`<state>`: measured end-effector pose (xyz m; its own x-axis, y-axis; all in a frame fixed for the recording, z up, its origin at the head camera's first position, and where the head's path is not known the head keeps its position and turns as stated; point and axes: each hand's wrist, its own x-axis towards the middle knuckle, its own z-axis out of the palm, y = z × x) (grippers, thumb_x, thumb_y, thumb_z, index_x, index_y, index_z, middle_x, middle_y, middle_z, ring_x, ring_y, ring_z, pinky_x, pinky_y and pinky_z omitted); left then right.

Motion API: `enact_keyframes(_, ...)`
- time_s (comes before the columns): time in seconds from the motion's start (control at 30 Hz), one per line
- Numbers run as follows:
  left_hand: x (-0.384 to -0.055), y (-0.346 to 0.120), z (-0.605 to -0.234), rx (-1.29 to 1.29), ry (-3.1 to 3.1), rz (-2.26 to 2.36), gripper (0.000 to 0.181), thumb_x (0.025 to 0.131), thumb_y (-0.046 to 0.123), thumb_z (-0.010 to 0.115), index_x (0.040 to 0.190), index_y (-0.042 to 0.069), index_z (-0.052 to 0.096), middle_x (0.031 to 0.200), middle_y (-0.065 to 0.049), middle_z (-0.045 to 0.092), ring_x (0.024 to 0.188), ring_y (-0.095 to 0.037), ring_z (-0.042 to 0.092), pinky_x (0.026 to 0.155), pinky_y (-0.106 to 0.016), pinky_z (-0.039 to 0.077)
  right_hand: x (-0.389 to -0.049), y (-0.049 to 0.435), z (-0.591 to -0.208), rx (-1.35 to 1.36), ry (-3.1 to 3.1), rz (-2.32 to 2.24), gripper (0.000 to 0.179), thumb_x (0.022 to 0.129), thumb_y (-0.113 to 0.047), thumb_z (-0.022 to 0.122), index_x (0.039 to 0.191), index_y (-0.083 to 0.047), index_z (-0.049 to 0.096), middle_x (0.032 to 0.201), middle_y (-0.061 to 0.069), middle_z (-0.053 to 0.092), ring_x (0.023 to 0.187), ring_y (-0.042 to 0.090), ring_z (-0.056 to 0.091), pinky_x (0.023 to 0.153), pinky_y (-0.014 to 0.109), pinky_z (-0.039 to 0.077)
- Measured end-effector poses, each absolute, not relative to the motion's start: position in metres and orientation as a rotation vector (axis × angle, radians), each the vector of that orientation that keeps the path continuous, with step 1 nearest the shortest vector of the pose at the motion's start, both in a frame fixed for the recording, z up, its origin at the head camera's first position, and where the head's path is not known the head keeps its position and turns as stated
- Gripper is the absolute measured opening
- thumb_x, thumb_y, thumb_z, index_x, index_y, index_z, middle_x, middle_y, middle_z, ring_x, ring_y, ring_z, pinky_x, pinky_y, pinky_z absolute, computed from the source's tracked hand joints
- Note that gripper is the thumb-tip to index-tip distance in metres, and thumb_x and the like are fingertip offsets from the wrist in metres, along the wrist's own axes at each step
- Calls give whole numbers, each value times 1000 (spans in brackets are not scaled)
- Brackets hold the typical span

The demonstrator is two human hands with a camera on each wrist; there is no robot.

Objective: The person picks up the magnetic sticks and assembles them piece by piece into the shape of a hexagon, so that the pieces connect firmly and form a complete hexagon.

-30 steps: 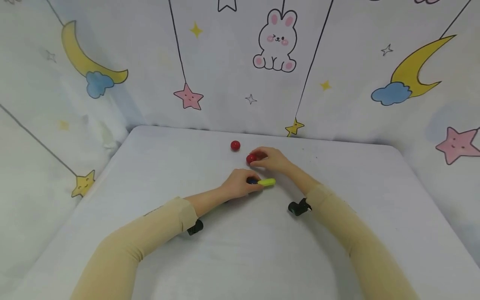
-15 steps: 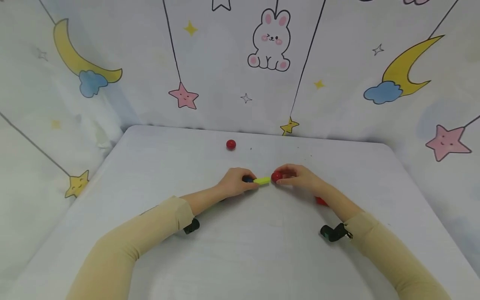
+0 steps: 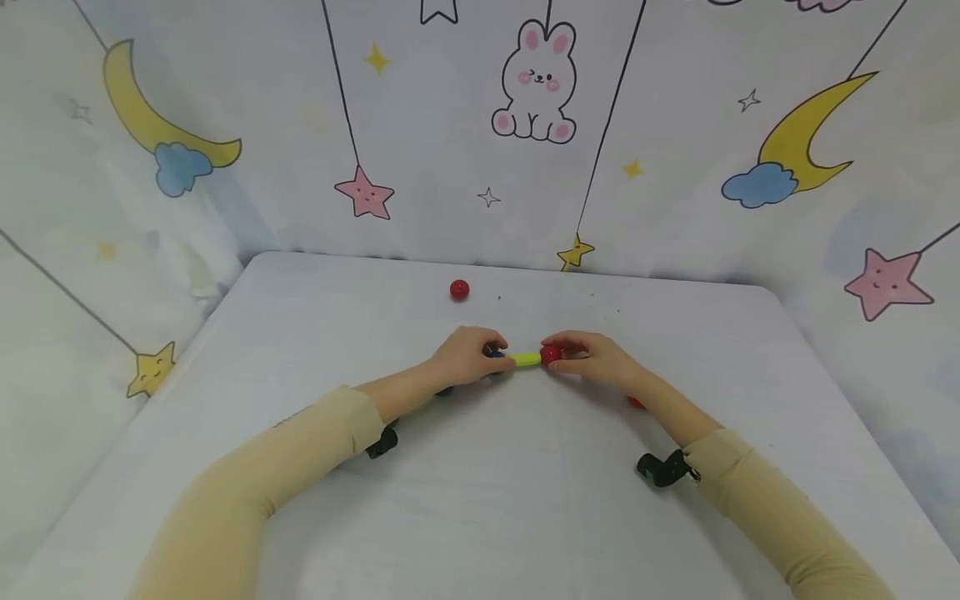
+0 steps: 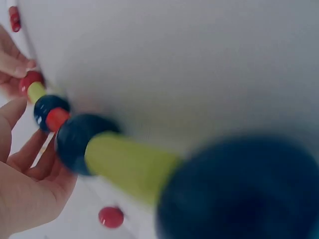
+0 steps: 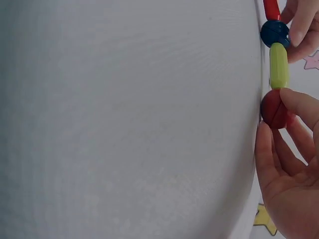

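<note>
Pinching a red ball (image 3: 551, 356) against the chain's (image 4: 129, 164) end, the right hand (image 3: 602, 358) faces the left hand (image 3: 463, 357), which pinches a blue ball (image 5: 275, 33); much looks joined, a second red ball (image 3: 460, 290) and red rod (image 4: 15, 19) lie loose.

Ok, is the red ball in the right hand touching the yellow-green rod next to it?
Touching: in the right wrist view, the lower end of the yellow-green rod meets the red ball with no gap between them.
</note>
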<state>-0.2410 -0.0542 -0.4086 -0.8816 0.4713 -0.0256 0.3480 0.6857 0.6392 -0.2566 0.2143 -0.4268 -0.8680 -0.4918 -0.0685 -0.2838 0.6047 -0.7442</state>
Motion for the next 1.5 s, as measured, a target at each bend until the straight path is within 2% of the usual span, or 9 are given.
enact_keyframes(0.1, -232, -80, -392, 665, 2703, 925, 39, 90, 32, 70, 120, 6, 67, 113, -9, 67, 100, -21, 61, 86, -33, 50, -257, 213, -427, -625, 2557, -1132, 41, 90, -20, 72, 129, -11, 62, 116, 7, 64, 108, 25, 58, 90, 40, 46)
enact_keyframes(0.23, -208, -135, -373, 614, 2709, 852, 43, 91, 34, 68, 122, 4, 65, 114, -11, 66, 100, -24, 60, 84, -36, 51, -256, 212, -427, -594, 2549, -1134, 42, 90, -22, 71, 130, -13, 61, 117, 6, 64, 109, 25, 58, 88, 39, 48)
enact_keyframes(0.4, -162, -208, -370, 511, 2668, 766, 42, 90, 38, 68, 115, 5, 68, 104, -4, 68, 91, -19, 62, 77, -36, 52, -255, 212, -427, -581, 2556, -1111, 43, 91, -27, 71, 130, -15, 61, 118, 5, 63, 111, 25, 57, 88, 41, 49)
enact_keyframes(0.53, -131, -239, -377, 464, 2597, 795, 36, 87, 37, 72, 107, 7, 71, 94, 3, 67, 83, -13, 62, 70, -33, 51, -253, 214, -427, -581, 2561, -1107, 43, 91, -27, 70, 130, -14, 60, 118, 5, 63, 111, 26, 57, 91, 42, 48)
enact_keyframes(0.77, -117, -232, -393, 382, 2689, 817, 21, 82, 35, 77, 90, 16, 75, 75, 11, 64, 68, -9, 56, 62, -28, 46, -248, 218, -428, -502, 2548, -1127, 43, 90, -31, 71, 130, -18, 61, 117, 4, 63, 111, 25, 56, 86, 39, 47)
enact_keyframes(0.9, -115, -223, -397, 345, 2737, 802, 19, 81, 32, 78, 86, 15, 75, 70, 11, 63, 63, -9, 54, 58, -28, 45, -242, 216, -427, -484, 2538, -1148, 44, 90, -31, 71, 129, -17, 61, 115, 4, 64, 110, 24, 57, 87, 39, 47)
enact_keyframes(1.03, -113, -217, -401, 340, 2766, 873, 27, 82, 34, 78, 94, 9, 74, 71, 9, 63, 62, -9, 53, 55, -26, 44, -236, 215, -425, -496, 2555, -1144, 42, 90, -27, 71, 129, -16, 60, 112, 4, 64, 108, 24, 57, 90, 41, 48)
enact_keyframes(1.27, -115, -204, -410, 247, 2719, 1053, 51, 84, 31, 77, 120, -2, 63, 73, 5, 63, 58, -11, 55, 52, -25, 46, -227, 213, -420, -510, 2571, -1152, 41, 90, -22, 72, 127, -11, 60, 112, 8, 63, 106, 27, 58, 88, 40, 50)
enact_keyframes(1.5, -115, -192, -411, 156, 2656, 1134, 55, 85, 27, 77, 125, -6, 58, 76, 2, 63, 57, -12, 58, 53, -26, 51, -221, 212, -420, -487, 2575, -1161, 39, 89, -20, 72, 125, -10, 60, 111, 8, 63, 106, 26, 58, 88, 39, 49)
